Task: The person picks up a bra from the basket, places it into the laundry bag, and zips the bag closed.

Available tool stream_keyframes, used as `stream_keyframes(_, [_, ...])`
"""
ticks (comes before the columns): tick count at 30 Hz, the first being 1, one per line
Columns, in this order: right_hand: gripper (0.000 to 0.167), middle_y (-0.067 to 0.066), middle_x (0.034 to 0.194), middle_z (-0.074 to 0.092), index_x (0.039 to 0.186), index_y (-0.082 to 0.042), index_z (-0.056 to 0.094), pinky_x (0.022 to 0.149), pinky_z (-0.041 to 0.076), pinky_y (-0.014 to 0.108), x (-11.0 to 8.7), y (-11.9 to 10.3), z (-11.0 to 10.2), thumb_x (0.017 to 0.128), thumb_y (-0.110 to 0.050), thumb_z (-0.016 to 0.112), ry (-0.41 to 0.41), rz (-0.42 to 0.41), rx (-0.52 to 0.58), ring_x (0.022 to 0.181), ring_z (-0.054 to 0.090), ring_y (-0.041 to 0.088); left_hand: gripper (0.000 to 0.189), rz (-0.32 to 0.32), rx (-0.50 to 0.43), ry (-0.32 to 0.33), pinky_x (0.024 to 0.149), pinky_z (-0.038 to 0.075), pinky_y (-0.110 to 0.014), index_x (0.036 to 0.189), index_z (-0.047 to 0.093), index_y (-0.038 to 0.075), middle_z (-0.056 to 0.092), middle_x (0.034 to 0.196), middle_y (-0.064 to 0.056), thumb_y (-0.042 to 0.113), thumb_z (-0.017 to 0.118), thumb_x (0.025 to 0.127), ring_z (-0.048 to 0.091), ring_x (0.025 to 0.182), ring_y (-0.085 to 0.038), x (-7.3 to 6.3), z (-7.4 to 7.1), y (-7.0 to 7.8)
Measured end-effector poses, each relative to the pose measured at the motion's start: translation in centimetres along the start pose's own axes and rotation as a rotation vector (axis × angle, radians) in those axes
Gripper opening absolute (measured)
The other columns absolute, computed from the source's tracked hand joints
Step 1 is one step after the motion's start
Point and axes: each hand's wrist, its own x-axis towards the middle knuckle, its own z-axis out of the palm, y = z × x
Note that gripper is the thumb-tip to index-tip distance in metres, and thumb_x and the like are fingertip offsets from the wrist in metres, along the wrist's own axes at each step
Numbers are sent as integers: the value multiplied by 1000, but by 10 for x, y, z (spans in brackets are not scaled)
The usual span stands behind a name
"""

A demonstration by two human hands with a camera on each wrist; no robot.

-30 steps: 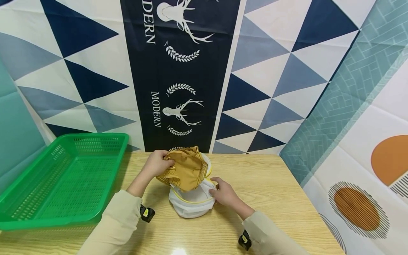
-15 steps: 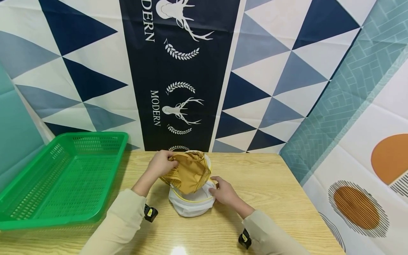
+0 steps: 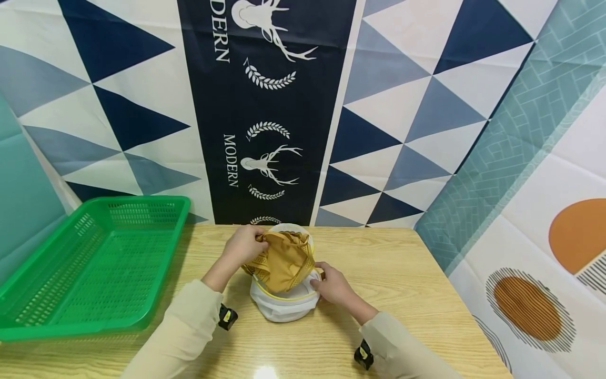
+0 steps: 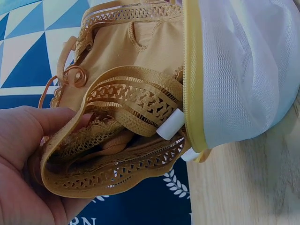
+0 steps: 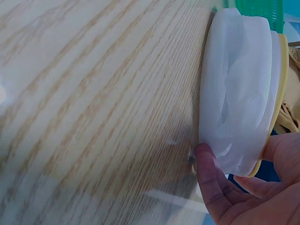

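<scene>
A mustard bra (image 3: 284, 260) with lacy openwork bands hangs over the mouth of a white mesh laundry bag (image 3: 284, 311). My left hand (image 3: 245, 243) pinches the bra at its upper left. In the left wrist view the bra (image 4: 133, 49) shows its folded lace and white tags, its far part passing behind the bag's yellow zipper edge (image 4: 193, 79). On the bag's right side, my right hand (image 3: 333, 284) grips the rim. The right wrist view has that hand (image 5: 262, 197) with its thumb at the yellow edge and fingers against the mesh outside (image 5: 236, 84).
To the left stands a green plastic basket (image 3: 101, 279) with perforated walls. The wooden table (image 3: 402, 295) reaches back to a patterned wall cloth (image 3: 270, 105). Another printed cloth (image 3: 535, 252) borders the right side.
My left hand has moved right and slightly nearer, bringing the bra lower into the bag's opening. The bag's raised back flap shows more behind it. My right hand stays at the rim.
</scene>
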Motion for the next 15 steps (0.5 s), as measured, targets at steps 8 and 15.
stream_keyframes(8, [48,11,88,58,134,-2,44,48,49,26,1,0,0,90,-13,57,-4,13,9,57,58,17,13,-8,44,-14,61,43,-30,95,71,13,67,95,-5,16,67,84,55,77,-18,0,3,4])
stream_keyframes(15, [48,12,89,60,134,-1,44,50,51,29,0,0,-1,90,-12,57,-4,4,10,57,58,18,19,-7,78,-12,70,50,-39,102,72,15,69,105,-5,16,66,84,61,89,-21,-2,5,9])
